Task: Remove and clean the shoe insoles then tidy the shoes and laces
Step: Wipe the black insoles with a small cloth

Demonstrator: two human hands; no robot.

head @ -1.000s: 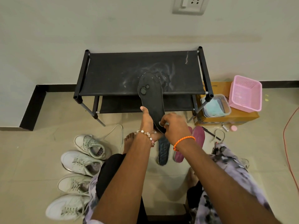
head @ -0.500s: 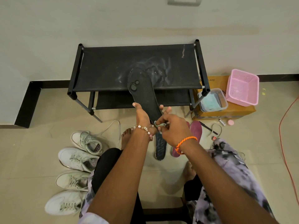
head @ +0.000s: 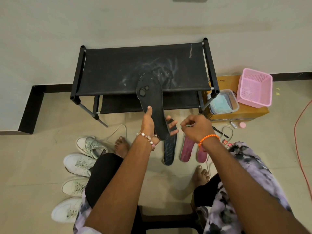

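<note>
Gripping one black insole [head: 152,102], left hand [head: 148,125] — right hand [head: 196,127] pinches something small; four white shoes [head: 79,162].

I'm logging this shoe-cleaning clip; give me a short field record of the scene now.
left hand: holds black insole up over the black shoe rack
right hand: pinches something small, too small to tell
floor insoles: one dark, two maroon
white sneakers: four, at left
pink basket: on cardboard box
</note>
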